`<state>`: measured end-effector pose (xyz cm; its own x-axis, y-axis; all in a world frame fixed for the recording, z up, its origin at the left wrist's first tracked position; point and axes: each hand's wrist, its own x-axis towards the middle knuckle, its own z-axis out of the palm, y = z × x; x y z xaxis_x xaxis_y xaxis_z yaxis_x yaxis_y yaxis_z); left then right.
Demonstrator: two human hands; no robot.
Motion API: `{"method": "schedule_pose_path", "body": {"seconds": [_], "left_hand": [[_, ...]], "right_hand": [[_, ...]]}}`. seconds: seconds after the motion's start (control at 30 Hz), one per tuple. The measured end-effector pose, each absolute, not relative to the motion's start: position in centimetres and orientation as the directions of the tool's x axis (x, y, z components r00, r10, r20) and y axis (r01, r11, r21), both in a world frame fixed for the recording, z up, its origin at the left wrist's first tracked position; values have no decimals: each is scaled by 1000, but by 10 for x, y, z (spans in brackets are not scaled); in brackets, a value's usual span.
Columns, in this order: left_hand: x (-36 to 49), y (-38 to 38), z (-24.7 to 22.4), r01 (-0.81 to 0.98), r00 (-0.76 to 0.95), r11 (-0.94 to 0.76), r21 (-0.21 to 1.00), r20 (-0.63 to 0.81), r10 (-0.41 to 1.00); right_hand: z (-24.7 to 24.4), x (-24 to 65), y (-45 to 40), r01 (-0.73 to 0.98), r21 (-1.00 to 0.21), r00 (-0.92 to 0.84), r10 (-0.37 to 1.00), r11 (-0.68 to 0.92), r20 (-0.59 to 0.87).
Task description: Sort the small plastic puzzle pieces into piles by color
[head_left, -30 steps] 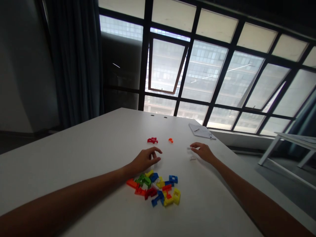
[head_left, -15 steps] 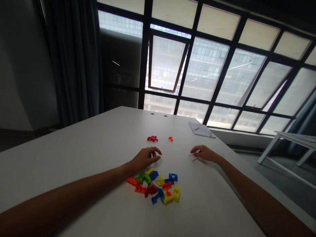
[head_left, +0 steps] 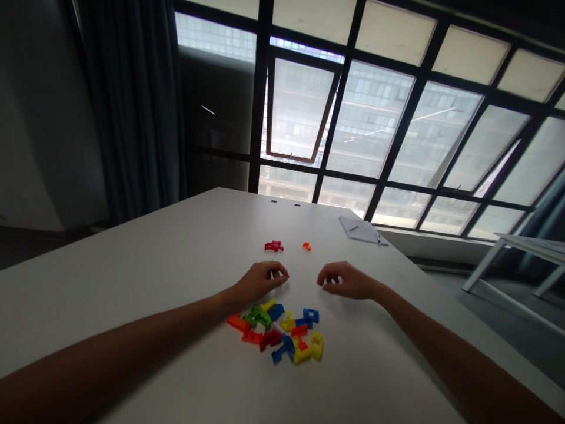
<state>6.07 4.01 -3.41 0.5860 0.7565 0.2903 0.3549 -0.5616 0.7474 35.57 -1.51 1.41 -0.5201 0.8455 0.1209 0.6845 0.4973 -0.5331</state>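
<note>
A wall of dark-framed windows fills most of the upper view, running at a slant, with a pale building seen through the glass; one pane left of centre is tilted open. Below it, a large white table stretches away from the wearer. A dark blue-grey curtain hangs in folds at the left.

Two bare forearms reach in from the lower corners. The left hand is low over the middle of the table, fingers curved and thumb near the forefinger, a narrow grip; whether anything is held cannot be told. The right hand faces it, a clear gap between the two, its fingers curled inward and the thumb tucked beneath; what, if anything, is inside is hidden.

At the far right stands a second white table, partly cut off by the edge.

The pile of plastic pieces lies on the large table nearer the wearer than the hands, centred just below the left one. The pieces are red, orange, yellow, green, blue and white, some notched or with square holes, many touching or overlapping.

A stack of paper lies near the table's right edge, beyond the right hand, with a pen-like item on its right side.

Beyond the left hand sits a red piece, and to its right, apart from it, a smaller orange piece. A pale green sliver shows just behind the left hand.
</note>
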Motion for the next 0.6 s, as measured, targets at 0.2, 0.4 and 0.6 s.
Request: {"method": "schedule_pose_path", "body": {"seconds": [0.2,0.4,0.6], "left_hand": [[60,37,-32,349,575,-554,756,294,764],[60,35,-32,346,560,-549,761,302,771],[58,32,-33,350,574,-594,724,335,747]], "right_hand": [[13,322,-39,666,-478,-663,748,572,-28],[-5,325,-30,709,-416,-516,821,570,245],[-17,307,-36,727,-411,-358,815,550,457]]}}
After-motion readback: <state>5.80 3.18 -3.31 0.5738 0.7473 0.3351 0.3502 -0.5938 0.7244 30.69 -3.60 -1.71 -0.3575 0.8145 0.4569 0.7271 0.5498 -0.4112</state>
